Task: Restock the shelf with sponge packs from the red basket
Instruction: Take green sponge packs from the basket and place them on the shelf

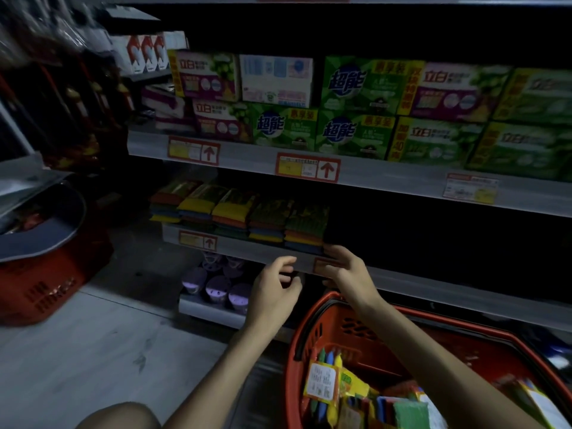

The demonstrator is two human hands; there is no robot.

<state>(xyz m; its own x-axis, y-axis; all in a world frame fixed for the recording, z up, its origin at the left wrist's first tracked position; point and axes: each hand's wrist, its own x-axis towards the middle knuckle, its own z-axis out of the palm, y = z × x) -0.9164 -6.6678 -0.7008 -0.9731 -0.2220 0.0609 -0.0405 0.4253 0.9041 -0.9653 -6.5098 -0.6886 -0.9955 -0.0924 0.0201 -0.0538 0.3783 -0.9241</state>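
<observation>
dim shelf (pixel 241 249): sponge packs (pixel 266 218) left, dark gap right; right hand (pixel 343 267) at edge

- The basket (pixel 380 351) is red, with slotted walls.
- The shelved sponge packs (pixel 235 212) show stacked bands of yellow, orange, blue and green.
- The boxes (pixel 356 85) above are green, purple and yellow.
- The low tubs (pixel 216 289) seem lilac.

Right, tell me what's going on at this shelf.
A person is restocking a grey metal shop shelf with multicoloured sponge packs. A row of stacked packs already sits at its left end. The right hand reaches to the rightmost stack, fingertips at its lower corner. The left hand hovers beside it, loosely curled, holding nothing. More sponge packs wait in the red plastic basket below.
</observation>
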